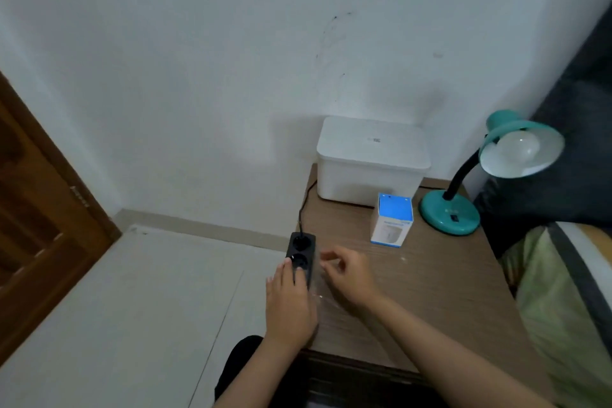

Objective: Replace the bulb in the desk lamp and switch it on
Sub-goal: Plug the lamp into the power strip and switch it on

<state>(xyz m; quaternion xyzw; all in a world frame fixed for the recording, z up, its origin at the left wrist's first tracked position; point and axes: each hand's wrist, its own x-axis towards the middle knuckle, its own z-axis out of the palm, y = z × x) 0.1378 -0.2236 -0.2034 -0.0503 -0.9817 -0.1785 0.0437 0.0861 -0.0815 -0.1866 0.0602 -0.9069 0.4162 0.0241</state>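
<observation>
Bulb, frosted white globe (519,146) in teal gooseneck desk lamp (449,215) at 2 o'clock: fragile, slick, needing whole-globe grip. Left hand (288,305) is lying flat, released, on black plastic power strip (300,255); right hand (347,275) is curling loosely w/ nothing in it.

In front of me the brown wood-grain table (430,275) stands against a pale wall (198,60), which carries a few dark scuff marks higher up. At the back of the table sits a white lidded box (371,162), touching the wall or very nearly so — I cannot tell which. To my left a brown wooden door (39,209) stands over the light tiled floor (132,291). On my right a bed (563,291) lies just beside the table — yellow-green bedding with a grey band, dark fabric above it.
</observation>
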